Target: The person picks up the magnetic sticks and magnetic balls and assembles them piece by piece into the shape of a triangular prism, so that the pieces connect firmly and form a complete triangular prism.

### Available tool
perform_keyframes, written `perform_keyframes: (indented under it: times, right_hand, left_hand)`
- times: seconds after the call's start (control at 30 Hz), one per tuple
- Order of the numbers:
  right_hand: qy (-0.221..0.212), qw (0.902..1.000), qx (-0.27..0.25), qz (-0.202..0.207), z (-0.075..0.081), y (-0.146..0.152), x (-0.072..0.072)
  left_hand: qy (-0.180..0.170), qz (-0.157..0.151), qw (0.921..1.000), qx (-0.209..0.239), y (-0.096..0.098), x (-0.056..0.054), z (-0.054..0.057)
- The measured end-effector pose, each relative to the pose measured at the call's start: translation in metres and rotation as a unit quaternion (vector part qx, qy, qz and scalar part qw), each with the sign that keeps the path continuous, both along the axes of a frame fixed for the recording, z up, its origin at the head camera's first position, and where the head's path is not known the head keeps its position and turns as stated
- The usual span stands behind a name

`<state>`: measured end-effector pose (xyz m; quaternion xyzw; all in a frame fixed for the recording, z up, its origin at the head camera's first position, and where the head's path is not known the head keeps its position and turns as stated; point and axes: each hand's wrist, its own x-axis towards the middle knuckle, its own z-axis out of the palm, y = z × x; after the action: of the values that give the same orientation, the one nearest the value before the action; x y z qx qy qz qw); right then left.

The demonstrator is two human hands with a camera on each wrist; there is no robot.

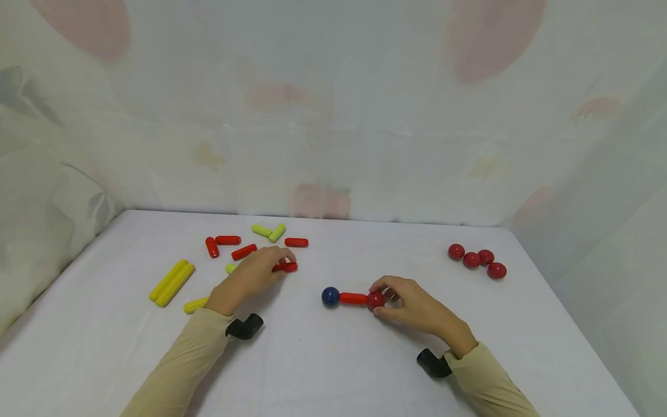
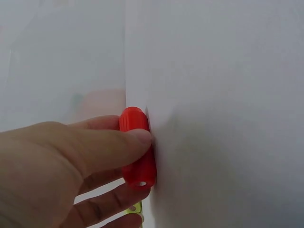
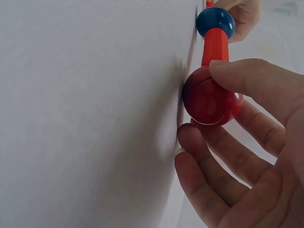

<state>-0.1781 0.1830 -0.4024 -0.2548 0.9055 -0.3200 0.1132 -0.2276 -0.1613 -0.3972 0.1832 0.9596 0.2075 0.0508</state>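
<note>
My left hand (image 1: 256, 271) pinches a short red rod (image 2: 141, 173) between thumb and fingers, at the table's middle left. In the left wrist view the rod's near end shows a small pale dot. With thumb and fingers my right hand (image 1: 414, 306) grips a dark red ball (image 3: 209, 102). That ball touches one end of another red rod (image 1: 353, 298), and a dark blue ball (image 1: 330, 297) sits at its other end. The three form a straight row lying on the table.
Several red balls (image 1: 471, 260) lie at the back right. Around the left hand are loose red rods (image 1: 227, 240), short yellow-green rods (image 1: 277, 233) and longer yellow rods (image 1: 175, 284). The white-covered table (image 1: 312, 370) meets a cloth backdrop (image 1: 365, 145) behind.
</note>
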Motion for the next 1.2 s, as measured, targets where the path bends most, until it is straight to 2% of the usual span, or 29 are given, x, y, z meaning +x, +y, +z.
perform_keyframes:
  times: [0.13,0.43,0.7,1.2]
  right_hand:
    - [0.000,1.0000,-0.003,0.002,0.000,0.000,0.001]
    - [0.008,0.9999,-0.002,0.009,-0.001,0.000,-0.001]
    - [0.005,0.9999,-0.008,0.008,0.000,0.000,0.000]
    - [0.009,0.9999,-0.006,0.004,0.001,-0.001,0.000]
  left_hand:
    - [-0.024,0.005,0.9997,0.007,0.003,0.001,0.001]
    - [-0.042,-0.019,0.9989,-0.007,0.006,0.005,0.004]
    - [-0.067,-0.022,0.9975,-0.001,0.010,0.004,0.003]
    - [-0.084,-0.032,0.9958,0.014,0.019,0.008,0.005]
